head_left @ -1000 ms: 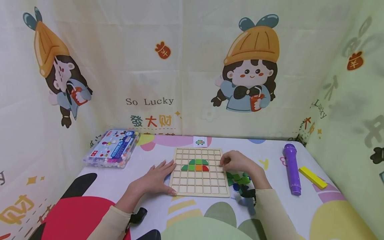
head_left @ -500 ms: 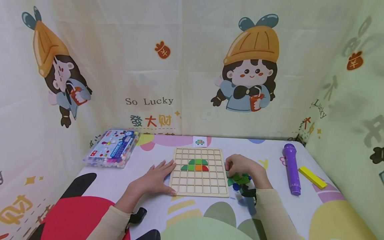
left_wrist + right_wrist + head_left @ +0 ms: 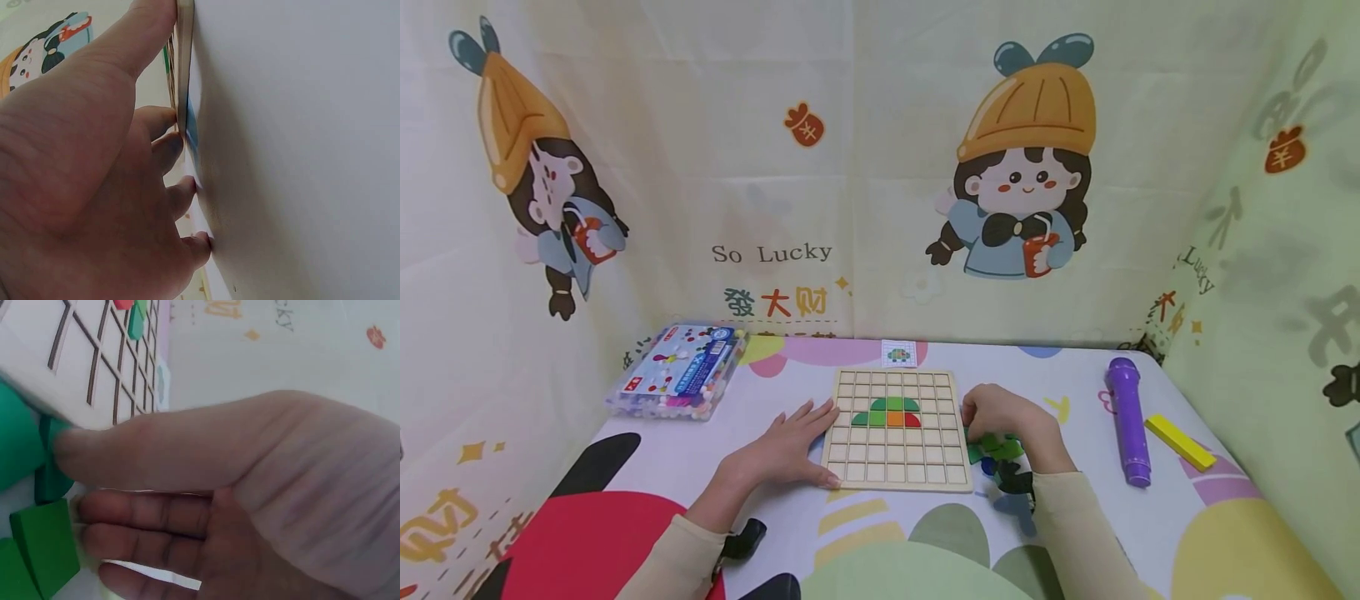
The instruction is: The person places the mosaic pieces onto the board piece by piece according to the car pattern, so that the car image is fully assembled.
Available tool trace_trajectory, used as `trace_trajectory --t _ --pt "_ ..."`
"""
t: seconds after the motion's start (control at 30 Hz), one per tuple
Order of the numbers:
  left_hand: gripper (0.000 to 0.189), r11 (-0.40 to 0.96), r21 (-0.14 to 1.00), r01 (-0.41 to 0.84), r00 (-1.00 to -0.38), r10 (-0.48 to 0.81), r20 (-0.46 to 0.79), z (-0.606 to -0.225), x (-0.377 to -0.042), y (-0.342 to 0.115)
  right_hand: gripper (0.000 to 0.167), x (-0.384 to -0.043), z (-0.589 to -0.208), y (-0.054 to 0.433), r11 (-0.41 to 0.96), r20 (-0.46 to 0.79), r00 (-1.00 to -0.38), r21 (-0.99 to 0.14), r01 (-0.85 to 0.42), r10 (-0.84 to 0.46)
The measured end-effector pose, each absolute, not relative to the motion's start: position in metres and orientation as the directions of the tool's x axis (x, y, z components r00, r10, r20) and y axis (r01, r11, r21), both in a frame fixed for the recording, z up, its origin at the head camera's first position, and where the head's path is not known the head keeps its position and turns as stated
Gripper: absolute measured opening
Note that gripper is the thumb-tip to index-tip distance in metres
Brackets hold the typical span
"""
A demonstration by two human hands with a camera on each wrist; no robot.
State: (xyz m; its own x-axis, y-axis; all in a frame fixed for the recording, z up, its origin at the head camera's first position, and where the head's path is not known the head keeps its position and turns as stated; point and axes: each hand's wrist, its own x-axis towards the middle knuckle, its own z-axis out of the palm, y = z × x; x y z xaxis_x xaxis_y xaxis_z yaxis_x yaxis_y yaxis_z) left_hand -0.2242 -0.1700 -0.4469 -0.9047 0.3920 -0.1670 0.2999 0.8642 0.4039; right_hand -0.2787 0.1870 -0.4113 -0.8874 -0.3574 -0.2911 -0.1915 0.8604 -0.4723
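My left hand [image 3: 786,450] lies with spread fingers along the left edge of a wooden grid board [image 3: 902,477]; its thumb [image 3: 153,31] presses the board's side in the left wrist view. Several coloured pieces fill two rows of cells: green ones, an orange square [image 3: 896,420] and a red quarter-round [image 3: 912,422]. Beyond the board's right edge, my right hand [image 3: 1015,421] is over a pile of green and blue pieces [image 3: 1002,448]. In the right wrist view its thumb tip pinches a dark green block [image 3: 49,481]; the index finger is hidden. Bright green blocks [image 3: 47,544] lie below it.
A small pattern card [image 3: 898,353] lies behind the board. At the back left stands a clear plastic box [image 3: 681,371] of beads. To the right are a purple cylinder [image 3: 1129,425] and a yellow bar [image 3: 1180,442]. Printed cloth walls [image 3: 880,167] enclose the table.
From the board's right edge, my right hand has moved slightly right and down to the pile of pieces. The left hand and the pieces on the board have stayed put.
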Motion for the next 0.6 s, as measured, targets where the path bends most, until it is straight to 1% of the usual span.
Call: trace_trajectory --t 0.2,0.47,0.6 --pt "0.113 0.857 0.407 0.315 -0.897 0.409 -0.167 -0.4456 -0.2251 -0.1710 0.013 -0.2775 -0.4108 0.1822 0.883 -0.303 -0.894 -0.435 -0.177 -0.329" --pt "0.113 0.859 0.412 0.304 -0.901 0.400 -0.168 -0.4463 -0.2248 -0.1712 0.011 -0.2785 -0.4121 0.1819 0.875 -0.267 -0.904 -0.445 -0.191 -0.333" --pt "0.113 0.857 0.417 0.303 -0.901 0.400 -0.166 -0.4468 -0.2247 -0.1712 0.013 -0.2789 -0.4127 0.1826 0.871 -0.277 -0.900 -0.456 -0.184 -0.336"
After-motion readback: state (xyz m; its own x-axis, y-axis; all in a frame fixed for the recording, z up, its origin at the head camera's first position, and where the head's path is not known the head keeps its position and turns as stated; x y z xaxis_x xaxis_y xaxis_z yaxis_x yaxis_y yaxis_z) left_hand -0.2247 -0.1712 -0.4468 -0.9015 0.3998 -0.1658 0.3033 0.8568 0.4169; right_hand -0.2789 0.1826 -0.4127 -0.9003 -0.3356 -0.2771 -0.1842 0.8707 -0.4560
